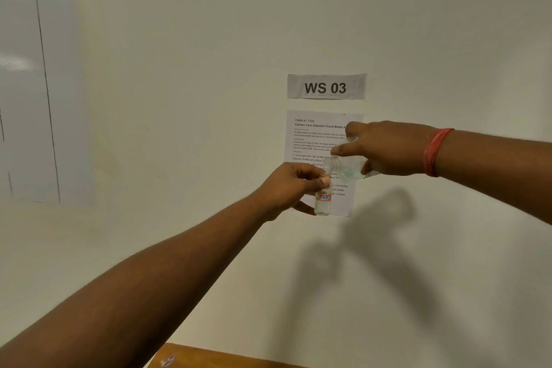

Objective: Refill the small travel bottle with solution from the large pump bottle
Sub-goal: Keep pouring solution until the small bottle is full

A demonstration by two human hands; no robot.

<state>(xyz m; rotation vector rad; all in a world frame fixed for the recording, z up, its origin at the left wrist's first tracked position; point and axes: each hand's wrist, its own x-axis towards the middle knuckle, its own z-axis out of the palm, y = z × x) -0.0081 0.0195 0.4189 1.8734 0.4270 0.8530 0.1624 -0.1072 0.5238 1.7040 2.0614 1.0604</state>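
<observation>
My left hand [291,188] grips a small clear travel bottle [323,203] upright in front of the wall; it has a red and blue label and clear liquid in its lower part. My right hand [385,149] holds a larger clear bottle [346,167] tipped on its side, open threaded neck pointing left and down. That neck sits right over the mouth of the small bottle. A little clear bluish liquid lies in the large bottle's lower side. No cap or pump head shows on either bottle.
A "WS 03" sign [326,86] and a printed task sheet [313,140] hang on the white wall behind the bottles. A glossy white panel [27,84] stands at the left. A strip of wooden table edge [215,357] shows at the bottom.
</observation>
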